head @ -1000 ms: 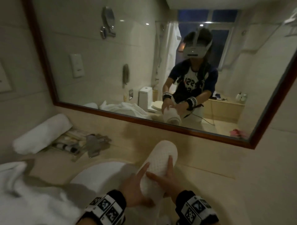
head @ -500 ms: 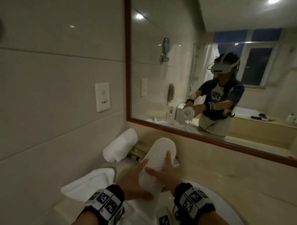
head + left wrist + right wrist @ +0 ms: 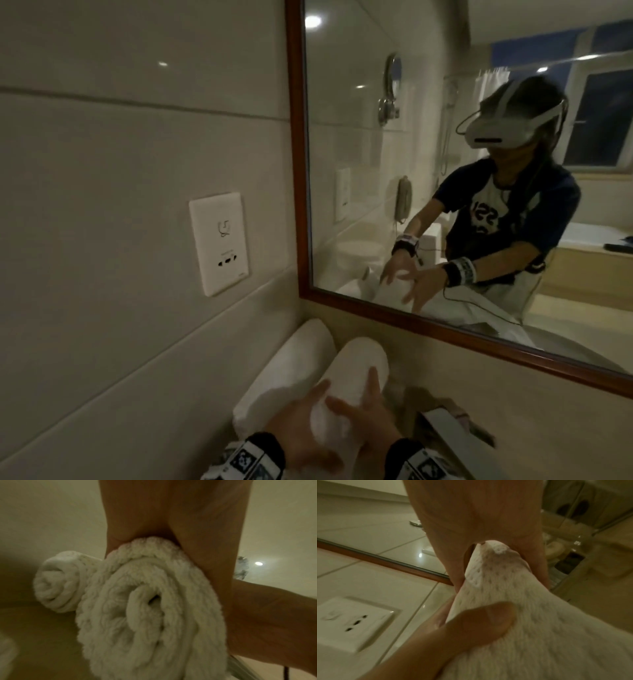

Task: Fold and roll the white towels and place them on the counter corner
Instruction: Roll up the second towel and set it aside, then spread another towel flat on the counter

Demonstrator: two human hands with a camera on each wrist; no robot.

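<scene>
though dim, white towel (image 3: 356, 373) (tightly rolled)

Rolled towel (image 3: 150, 615): nubbly white terry cloth. Wall tiles (image 3: 120, 171): glossy, smooth. Mirror frame (image 3: 295, 154): polished reddish wood. Socket plate (image 3: 219, 246): smooth white plastic.

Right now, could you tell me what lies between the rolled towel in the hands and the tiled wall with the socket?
The head view shows another rolled towel there, lying beside the held towel against the wall.
</scene>
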